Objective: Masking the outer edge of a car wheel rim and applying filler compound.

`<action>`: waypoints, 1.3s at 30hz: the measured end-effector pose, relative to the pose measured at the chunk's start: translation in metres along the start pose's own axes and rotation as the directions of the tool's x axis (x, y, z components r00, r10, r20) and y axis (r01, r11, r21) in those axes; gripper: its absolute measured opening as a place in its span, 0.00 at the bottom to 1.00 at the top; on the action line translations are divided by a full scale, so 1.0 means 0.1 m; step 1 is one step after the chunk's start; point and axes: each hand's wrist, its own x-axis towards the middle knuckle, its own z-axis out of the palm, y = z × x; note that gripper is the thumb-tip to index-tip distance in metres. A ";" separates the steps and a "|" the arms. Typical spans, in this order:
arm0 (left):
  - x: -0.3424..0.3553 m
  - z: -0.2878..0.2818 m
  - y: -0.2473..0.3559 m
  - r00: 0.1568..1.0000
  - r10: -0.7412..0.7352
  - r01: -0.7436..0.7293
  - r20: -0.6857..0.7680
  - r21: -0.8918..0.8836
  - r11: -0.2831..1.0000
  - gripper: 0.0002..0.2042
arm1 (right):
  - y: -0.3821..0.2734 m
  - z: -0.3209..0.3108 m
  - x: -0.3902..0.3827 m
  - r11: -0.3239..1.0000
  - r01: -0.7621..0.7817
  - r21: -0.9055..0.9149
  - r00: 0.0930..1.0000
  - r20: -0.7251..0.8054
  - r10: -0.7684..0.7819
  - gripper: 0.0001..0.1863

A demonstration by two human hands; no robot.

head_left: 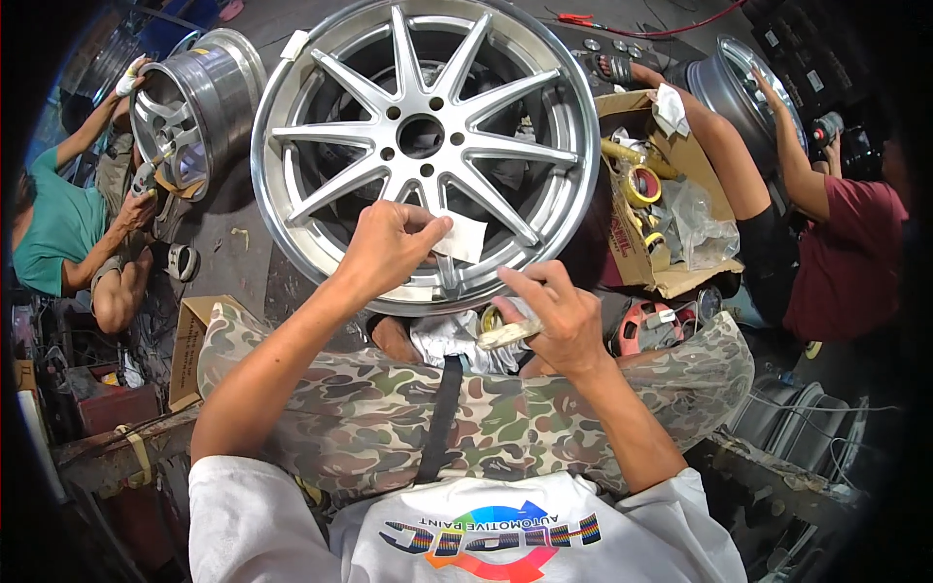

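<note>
A silver multi-spoke car wheel rim (421, 97) lies face up in front of me, with a polished outer lip. Over its near spokes, my left hand (394, 243) pinches a short piece of cream masking tape (465, 239) between thumb and fingers. Just off the near lip, my right hand (559, 321) is closed round a roll of masking tape (509, 334), seen nearly edge-on. Another tape piece (295, 45) sticks up at the far left of the lip. One more strip (408, 293) lies on the near edge, partly behind my left wrist.
An open cardboard box (695, 282) with tape rolls and plastic stands right of the rim. At left, a person in a teal shirt (63, 228) holds a power tool against another wheel (219, 97). At right, a person in a maroon shirt (846, 257) works at a wheel (724, 92).
</note>
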 end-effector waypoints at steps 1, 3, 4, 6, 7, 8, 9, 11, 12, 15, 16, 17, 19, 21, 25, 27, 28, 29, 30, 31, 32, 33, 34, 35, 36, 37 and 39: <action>-0.02 0.04 -0.02 1.000 -0.008 0.008 0.017 -0.016 1.000 0.18 | -0.03 0.02 -0.01 0.998 0.050 -0.027 0.999 0.006 -0.050 0.21; -0.05 0.10 -0.05 0.998 -0.048 0.050 0.050 -0.051 0.997 0.18 | -0.08 0.05 -0.03 0.992 0.073 -0.105 0.995 0.078 -0.065 0.23; -0.06 0.12 -0.07 0.994 -0.080 0.087 0.081 -0.083 0.993 0.17 | -0.07 0.10 -0.03 0.985 0.118 -0.125 0.991 0.071 -0.110 0.25; -0.09 0.17 -0.12 0.986 -0.116 0.131 0.123 -0.126 0.983 0.17 | -0.08 0.19 -0.02 0.977 0.165 -0.136 0.985 0.076 -0.156 0.27; -0.11 0.19 -0.14 0.976 -0.143 0.170 0.165 -0.163 0.972 0.17 | -0.08 0.22 -0.03 0.977 0.168 -0.131 0.984 0.083 -0.158 0.27; -0.12 0.21 -0.16 0.968 -0.168 0.203 0.189 -0.188 0.961 0.18 | -0.07 0.23 -0.04 0.980 0.160 -0.119 0.984 0.103 -0.148 0.24; -0.13 0.21 -0.20 0.967 -0.172 0.208 0.188 -0.192 0.959 0.18 | -0.06 0.25 -0.05 0.983 0.152 -0.108 0.983 0.123 -0.138 0.21; -0.14 0.22 -0.28 0.958 -0.191 0.236 0.212 -0.214 0.948 0.18 | -0.03 0.32 -0.08 0.985 0.143 -0.099 0.982 0.141 -0.128 0.19; -0.15 0.24 -0.35 0.961 -0.198 0.232 0.196 -0.174 0.957 0.19 | -0.01 0.35 -0.09 0.987 0.132 -0.093 0.981 0.153 -0.117 0.17; -0.28 0.34 -0.52 0.989 -0.127 0.128 0.081 -0.001 0.992 0.21 | -0.01 0.46 -0.13 0.995 0.102 -0.017 0.975 0.198 -0.097 0.16; -0.32 0.41 -0.70 1.000 -0.016 0.013 0.024 0.114 0.993 0.20 | -0.02 0.48 -0.15 0.995 0.104 -0.008 0.973 0.210 -0.100 0.16; -0.38 0.44 -0.72 0.999 -0.026 0.023 0.025 0.106 0.994 0.20 | -0.02 0.50 -0.17 0.994 0.102 0.032 0.966 0.237 -0.107 0.15; -0.50 0.50 -0.74 0.996 0.063 -0.079 0.056 0.351 0.933 0.17 | -0.03 0.53 -0.25 0.992 0.096 0.077 0.955 0.275 -0.114 0.15; -0.57 0.49 -0.74 0.997 0.063 -0.077 0.052 0.327 0.942 0.15 | -0.08 0.55 -0.32 0.994 0.065 0.084 0.927 0.363 -0.091 0.14; -0.59 0.49 -0.72 0.998 0.045 -0.062 0.052 0.389 0.919 0.15 | -0.04 0.62 -0.29 0.994 0.026 0.110 0.918 0.390 -0.067 0.15; -0.54 0.54 -0.84 0.958 0.287 -0.246 -0.012 0.484 0.840 0.14 | -0.02 0.65 -0.21 0.994 0.020 0.108 0.910 0.411 -0.062 0.15; -0.53 0.57 -0.88 0.957 0.291 -0.239 -0.017 0.527 0.816 0.13 | -0.01 0.66 -0.19 0.995 0.016 0.099 0.904 0.424 -0.057 0.15; -0.53 0.58 -0.89 0.959 0.283 -0.233 -0.016 0.525 0.818 0.13 | 0.00 0.68 -0.20 0.995 0.013 0.104 0.901 0.430 -0.056 0.15; -0.54 0.59 -0.89 0.957 0.289 -0.244 0.009 0.561 0.791 0.12 | 0.01 0.69 -0.20 0.994 -0.004 0.109 0.888 0.458 -0.046 0.15; -0.54 0.59 -0.91 0.956 0.293 -0.255 0.034 0.595 0.762 0.12 | 0.01 0.70 -0.20 0.993 -0.021 0.114 0.873 0.486 -0.037 0.15; -0.54 0.57 -0.88 0.958 0.285 -0.251 0.037 0.592 0.766 0.12 | 0.02 0.71 -0.21 0.993 -0.026 0.118 0.870 0.492 -0.035 0.15; -0.55 0.53 -0.85 0.966 0.255 -0.228 0.043 0.608 0.760 0.10 | 0.02 0.70 -0.21 0.992 -0.037 0.119 0.863 0.504 -0.028 0.15; -0.56 0.47 -0.81 0.973 0.225 -0.206 0.049 0.625 0.753 0.09 | 0.02 0.69 -0.20 0.992 -0.047 0.120 0.856 0.516 -0.022 0.16; -0.57 0.42 -0.77 0.974 0.220 -0.205 0.053 0.619 0.758 0.09 | 0.02 0.68 -0.20 0.992 -0.053 0.118 0.852 0.523 -0.017 0.16; -0.58 0.35 -0.75 0.963 0.251 -0.258 0.095 0.585 0.769 0.10 | 0.01 0.67 -0.19 0.992 -0.064 0.112 0.856 0.517 -0.003 0.16; -0.58 0.30 -0.73 0.949 0.283 -0.311 0.137 0.547 0.778 0.12 | 0.01 0.66 -0.19 0.992 -0.076 0.104 0.859 0.511 0.012 0.17; -0.64 0.27 -0.72 0.935 0.297 -0.354 0.193 0.561 0.748 0.12 | 0.00 0.65 -0.18 0.990 -0.087 0.109 0.858 0.514 0.019 0.16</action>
